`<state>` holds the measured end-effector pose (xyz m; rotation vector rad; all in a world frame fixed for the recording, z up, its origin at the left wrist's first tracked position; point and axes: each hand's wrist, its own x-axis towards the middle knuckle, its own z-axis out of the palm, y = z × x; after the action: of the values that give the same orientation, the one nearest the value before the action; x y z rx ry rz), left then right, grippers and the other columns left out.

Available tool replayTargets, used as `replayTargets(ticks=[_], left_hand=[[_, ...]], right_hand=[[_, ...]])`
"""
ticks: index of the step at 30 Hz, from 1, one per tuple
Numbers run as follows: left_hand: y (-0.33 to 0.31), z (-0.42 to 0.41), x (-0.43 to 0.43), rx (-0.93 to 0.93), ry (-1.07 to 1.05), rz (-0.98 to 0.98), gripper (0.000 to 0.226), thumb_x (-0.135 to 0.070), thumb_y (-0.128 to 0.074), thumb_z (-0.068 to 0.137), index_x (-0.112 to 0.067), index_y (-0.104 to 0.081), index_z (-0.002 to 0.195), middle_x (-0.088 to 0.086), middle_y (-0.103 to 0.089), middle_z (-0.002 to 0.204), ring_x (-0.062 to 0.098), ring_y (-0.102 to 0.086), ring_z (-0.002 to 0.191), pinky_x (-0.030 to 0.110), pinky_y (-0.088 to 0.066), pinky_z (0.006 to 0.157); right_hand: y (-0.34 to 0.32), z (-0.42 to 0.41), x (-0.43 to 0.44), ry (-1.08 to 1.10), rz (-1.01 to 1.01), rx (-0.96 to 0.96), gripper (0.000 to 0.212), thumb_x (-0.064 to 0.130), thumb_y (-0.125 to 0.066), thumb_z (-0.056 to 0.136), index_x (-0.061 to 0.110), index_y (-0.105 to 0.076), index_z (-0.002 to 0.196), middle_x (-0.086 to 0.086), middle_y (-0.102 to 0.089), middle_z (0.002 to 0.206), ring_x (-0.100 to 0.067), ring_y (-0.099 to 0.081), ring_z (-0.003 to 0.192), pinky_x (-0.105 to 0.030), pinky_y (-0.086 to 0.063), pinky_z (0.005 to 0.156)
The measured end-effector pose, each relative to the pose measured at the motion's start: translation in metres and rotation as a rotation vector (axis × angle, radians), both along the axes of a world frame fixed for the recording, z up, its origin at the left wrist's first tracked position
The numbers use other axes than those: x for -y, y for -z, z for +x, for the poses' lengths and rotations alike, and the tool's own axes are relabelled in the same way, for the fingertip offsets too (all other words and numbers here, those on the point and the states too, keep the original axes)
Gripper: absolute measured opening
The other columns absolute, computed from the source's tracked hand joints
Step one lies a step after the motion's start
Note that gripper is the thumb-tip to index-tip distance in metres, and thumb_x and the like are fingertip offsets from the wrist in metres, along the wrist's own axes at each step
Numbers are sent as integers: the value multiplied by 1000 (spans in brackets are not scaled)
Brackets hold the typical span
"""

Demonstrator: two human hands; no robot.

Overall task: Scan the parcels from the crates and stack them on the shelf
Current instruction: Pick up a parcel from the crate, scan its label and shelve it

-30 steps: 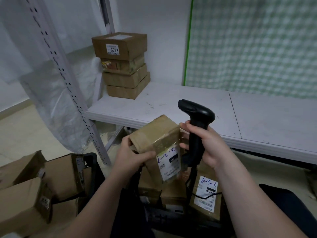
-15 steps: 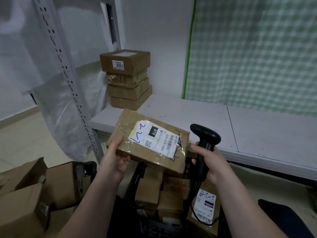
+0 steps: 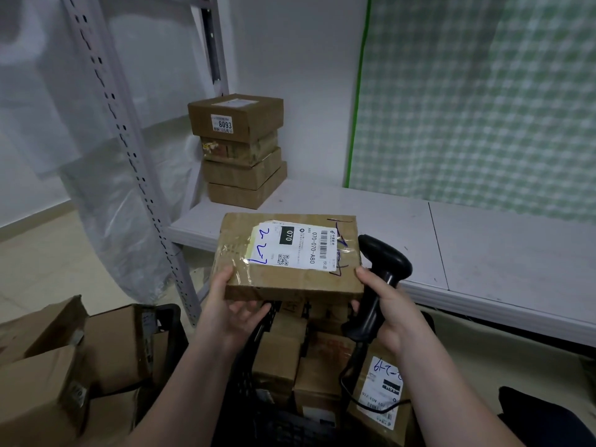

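A flat brown parcel (image 3: pixel 245 285) with a white shipping label facing up is held level in front of the white shelf (image 3: pixel 403 217). My left hand (image 3: pixel 230 304) grips its near left corner, thumb on top and fingers underneath. My right hand (image 3: pixel 385 308) holds the black barcode scanner (image 3: pixel 383 269) by its handle, and its thumb touches the parcel's near right corner. Several parcels (image 3: pixel 237 150) are stacked at the back left of the shelf. Below my hands a black crate (image 3: pixel 251 359) holds more parcels (image 3: pixel 280 356).
A perforated grey shelf upright (image 3: pixel 129 150) runs down the left, with clear plastic sheeting behind it. More cardboard boxes (image 3: pixel 42 382) lie at the lower left beside a second black crate. A green checked cloth (image 3: pixel 477 98) hangs behind the shelf. The scanner's cable (image 3: pixel 351 375) drops into the crate.
The parcel was turned from upright to flat with its label facing up, then lifted toward the shelf. My right hand with the scanner came alongside it and now touches its right corner.
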<state>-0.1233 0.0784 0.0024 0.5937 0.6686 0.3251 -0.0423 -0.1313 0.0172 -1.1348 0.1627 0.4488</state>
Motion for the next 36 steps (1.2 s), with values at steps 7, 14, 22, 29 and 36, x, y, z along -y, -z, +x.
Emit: replayTargets(ticks=[7,14,22,29,36], left_hand=[[2,15,29,33,103,30,67,-30,-72,74,-15,-47,134,16,-63,117,35,-63,102,46,-55,75],[7,28,48,33,208,15,61,-24,-69,77,-16,-48,134,22,-59,127,41,-59,111,48,-58,71],[4,41,9,-48,130,227,54,-25,-63,89,-20,-46,139,10,-55,135,32,-58,116,46,-55,76],[3,46,-8,-80,114,359,47,-19,-66,88,-21,-49,132,-4,-67,97,18,-65,81,48,-53,84],[11,49,-17,-78,147,399,43,-18,-66,87,-23,-54,128,3,-72,106,26,-68,96,54,-51,89]], right_hand=[[4,-7,-11,57,24,7,36,16,-76,75,16,-64,110,-7,-72,104,-19,-67,92,-29,-48,71],[-1,-9,-12,10,-43,110,49,23,-81,66,11,-65,111,-4,-74,97,-17,-70,87,-28,-51,65],[-26,10,12,-52,-363,360,20,24,-73,83,16,-64,99,-5,-68,90,-15,-65,71,-26,-52,60],[-35,24,9,-280,-769,584,20,37,-78,76,24,-66,87,3,-67,71,-12,-65,61,-29,-53,60],[-30,29,3,-388,-822,626,18,37,-78,75,33,-64,84,10,-65,76,-11,-63,75,-24,-47,67]])
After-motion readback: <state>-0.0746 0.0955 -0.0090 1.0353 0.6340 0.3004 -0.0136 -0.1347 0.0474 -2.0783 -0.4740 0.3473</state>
